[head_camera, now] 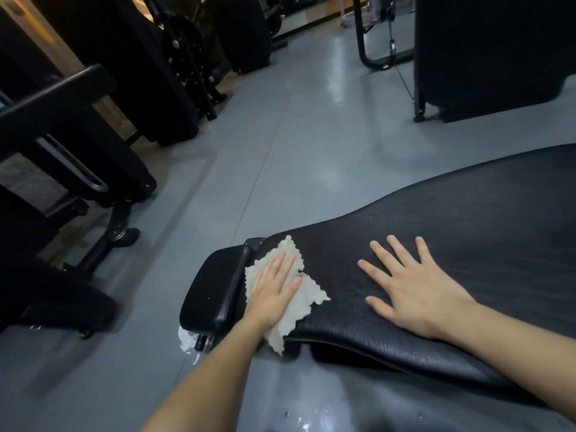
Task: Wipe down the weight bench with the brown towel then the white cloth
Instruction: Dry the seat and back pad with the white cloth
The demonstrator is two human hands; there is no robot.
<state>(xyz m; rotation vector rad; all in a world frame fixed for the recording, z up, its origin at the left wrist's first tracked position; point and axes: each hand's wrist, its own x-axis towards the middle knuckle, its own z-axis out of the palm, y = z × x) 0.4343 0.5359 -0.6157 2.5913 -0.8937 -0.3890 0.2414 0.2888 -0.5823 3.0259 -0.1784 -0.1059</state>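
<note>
Two hands [274,289], one cloth [299,304]

— Where were you when this was taken?

— In a gym. I stood over a black padded weight bench [436,244], and black exercise machines [174,73] lined the left side.

— Anything else that showed it?

— A smooth grey floor [296,135] ran between the equipment, and a cable machine [389,45] with a curved black frame stood at the far end.
</note>
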